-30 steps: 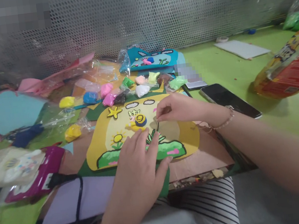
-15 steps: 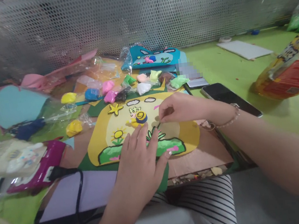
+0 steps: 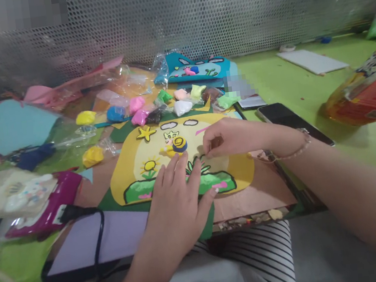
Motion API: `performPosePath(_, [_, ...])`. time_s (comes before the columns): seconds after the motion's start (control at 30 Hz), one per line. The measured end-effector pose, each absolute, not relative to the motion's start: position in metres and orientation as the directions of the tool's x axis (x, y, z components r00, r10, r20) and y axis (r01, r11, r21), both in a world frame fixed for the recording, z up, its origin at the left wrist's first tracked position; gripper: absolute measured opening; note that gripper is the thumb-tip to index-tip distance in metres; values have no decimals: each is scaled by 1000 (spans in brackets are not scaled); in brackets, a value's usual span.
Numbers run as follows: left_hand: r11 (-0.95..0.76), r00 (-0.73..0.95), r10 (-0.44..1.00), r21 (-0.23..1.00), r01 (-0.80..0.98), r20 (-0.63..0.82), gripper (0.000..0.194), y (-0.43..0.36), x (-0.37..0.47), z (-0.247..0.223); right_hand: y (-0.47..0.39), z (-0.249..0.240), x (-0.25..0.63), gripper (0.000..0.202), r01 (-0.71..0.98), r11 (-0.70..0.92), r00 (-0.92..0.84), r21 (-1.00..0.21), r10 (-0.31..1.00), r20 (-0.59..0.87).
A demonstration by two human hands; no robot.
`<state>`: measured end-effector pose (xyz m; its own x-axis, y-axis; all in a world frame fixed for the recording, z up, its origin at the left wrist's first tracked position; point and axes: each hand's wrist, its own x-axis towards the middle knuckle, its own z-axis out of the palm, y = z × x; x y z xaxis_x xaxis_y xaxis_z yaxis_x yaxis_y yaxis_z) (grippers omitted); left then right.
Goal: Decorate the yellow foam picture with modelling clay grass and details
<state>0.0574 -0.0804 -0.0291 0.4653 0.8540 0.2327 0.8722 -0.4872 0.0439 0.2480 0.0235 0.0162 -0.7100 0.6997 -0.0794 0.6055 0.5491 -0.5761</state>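
Observation:
A yellow paper picture [image 3: 243, 171] with raised clay shapes lies in front of me. On it are a snail [image 3: 179, 145] with a blue and yellow shell, a star [image 3: 146, 134], a sun-like flower [image 3: 149, 166] and a green ground strip [image 3: 180, 187] outlined in black. My left hand [image 3: 177, 197] rests flat on its lower middle, fingers stretched out just below the snail. Above the leafy green plant [image 3: 200, 166], my right hand [image 3: 218, 139] is closed in a pinch. What its fingertips hold, if anything, is hidden.
Several bagged clay lumps [image 3: 137, 104] line the picture's far side. A blue clay picture [image 3: 199, 68] stands behind them. To the right are a phone [image 3: 291, 121] and a drink bottle [image 3: 370, 91]; to the left, a purple pouch [image 3: 60, 200] and black cable [image 3: 100, 234].
My right hand stays pinched over the plant, its fingers turned slightly. A thin dark strand seen earlier under its fingertips no longer shows clearly. My left hand keeps its place on the picture.

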Motion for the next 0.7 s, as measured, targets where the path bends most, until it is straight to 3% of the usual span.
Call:
performPosePath(0.5, [-452, 436, 875, 36, 891, 210, 54, -75, 67, -19, 23, 14, 244, 23, 653, 587, -684, -479, 728, -40])
performPosePath(0.7, [-437, 422, 884, 37, 899, 203, 59, -72, 69, -23, 20, 13, 243, 13, 715, 542, -640, -441, 762, -103])
